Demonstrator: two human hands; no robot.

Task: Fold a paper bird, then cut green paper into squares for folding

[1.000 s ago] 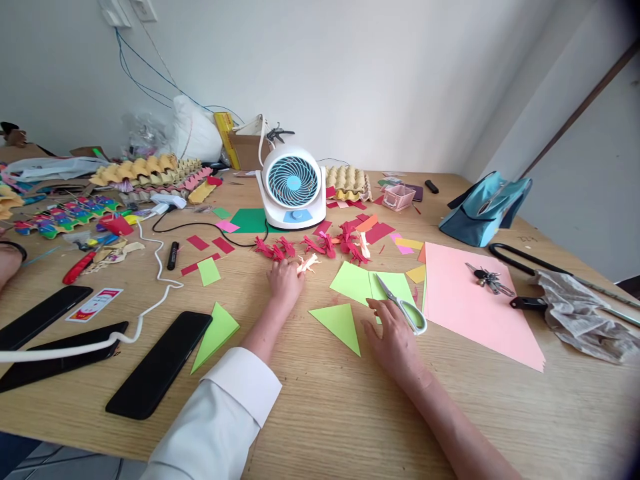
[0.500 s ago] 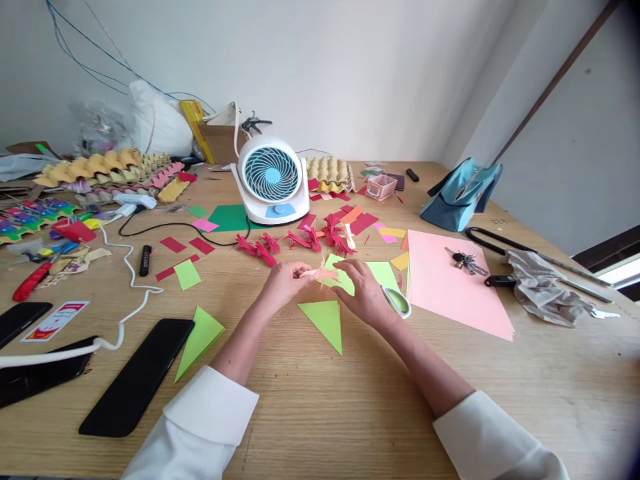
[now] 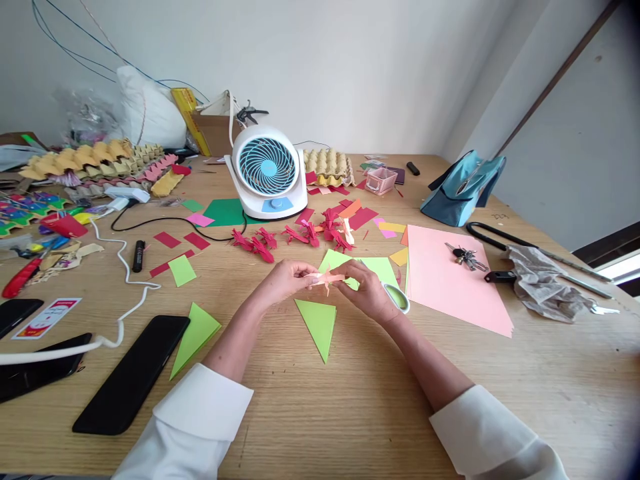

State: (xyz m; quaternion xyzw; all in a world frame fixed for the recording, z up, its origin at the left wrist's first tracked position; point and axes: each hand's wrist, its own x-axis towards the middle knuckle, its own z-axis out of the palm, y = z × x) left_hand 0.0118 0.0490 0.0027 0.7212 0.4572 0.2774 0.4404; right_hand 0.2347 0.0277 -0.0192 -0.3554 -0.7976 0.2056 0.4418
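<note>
A small pale peach folded-paper figure (image 3: 327, 278) with thin legs is held above the table between my two hands. My left hand (image 3: 289, 283) pinches its left end, and my right hand (image 3: 364, 288) grips its right end. Just below lies a green paper triangle (image 3: 318, 327). Behind my hands are light green paper sheets (image 3: 377, 268), with scissors (image 3: 399, 298) beside my right hand, their handle showing and the blades hidden. Several red folded-paper figures (image 3: 253, 244) lie in a row farther back, with one pale figure (image 3: 346, 231) at the right end.
A white fan (image 3: 269, 170) stands behind the figures. Pink paper sheets (image 3: 450, 287) bear a bunch of keys (image 3: 467, 258) on the right. Another green triangle (image 3: 194, 337) and a black phone (image 3: 133, 373) lie left, near a white cable (image 3: 121, 313). Egg trays (image 3: 87, 163) fill the back left.
My right hand has closed from spread fingers onto the right end of the peach paper figure. My left hand keeps its pinch. The view has shifted slightly.
</note>
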